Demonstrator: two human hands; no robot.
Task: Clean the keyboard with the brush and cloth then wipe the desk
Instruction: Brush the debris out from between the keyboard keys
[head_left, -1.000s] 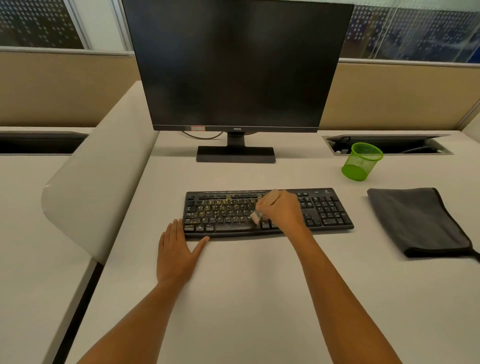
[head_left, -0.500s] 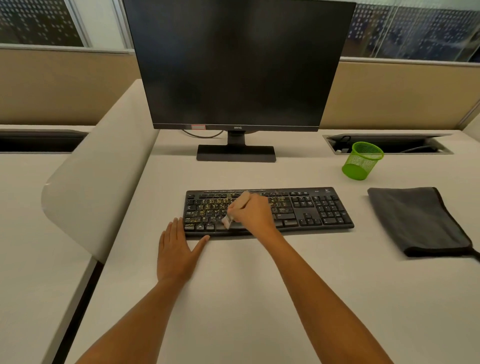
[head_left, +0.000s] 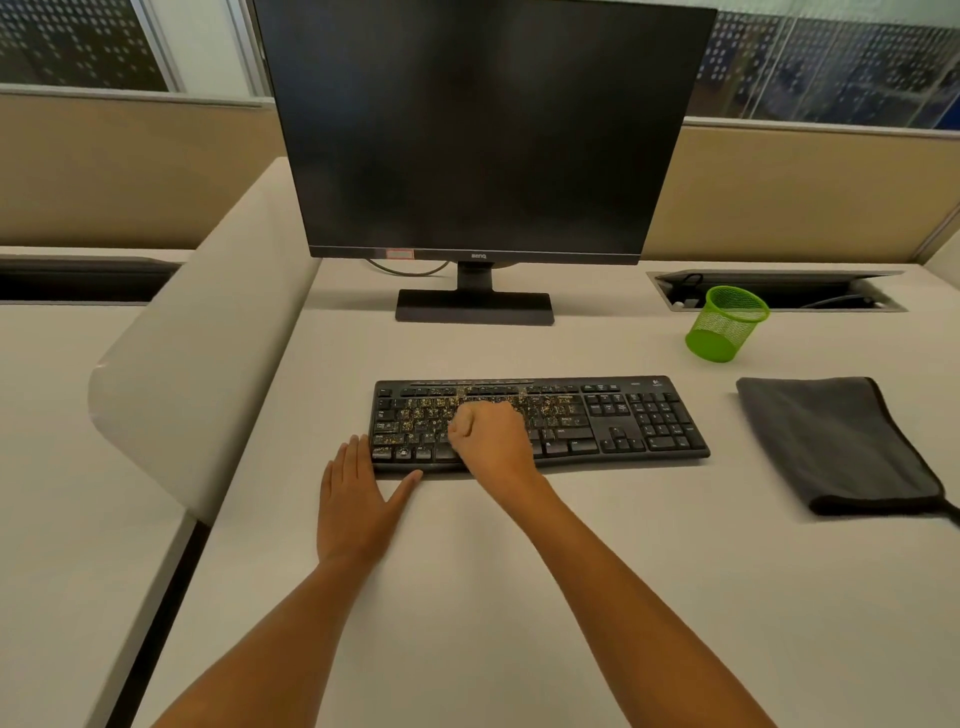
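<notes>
A black keyboard (head_left: 631, 418) lies on the pale desk (head_left: 519, 613), its left and middle keys speckled with yellowish crumbs. My right hand (head_left: 491, 434) hovers curled in a fist over the keyboard's left-middle keys; the brush it grips is hidden inside the fist. My left hand (head_left: 358, 501) rests flat on the desk, fingers straight, with fingertips and thumb against the keyboard's front left corner. A folded dark grey cloth (head_left: 831, 441) lies on the desk to the right of the keyboard, untouched.
A black monitor (head_left: 483, 130) stands on its base behind the keyboard. A green mesh cup (head_left: 724, 325) sits at the back right, in front of an open cable tray (head_left: 810, 291). A curved white divider panel (head_left: 208, 338) borders the desk's left side.
My right hand swept left along the keyboard from its middle toward the left keys, then came back slightly right and up. The brush that showed earlier is now hidden. My left hand stayed put.
</notes>
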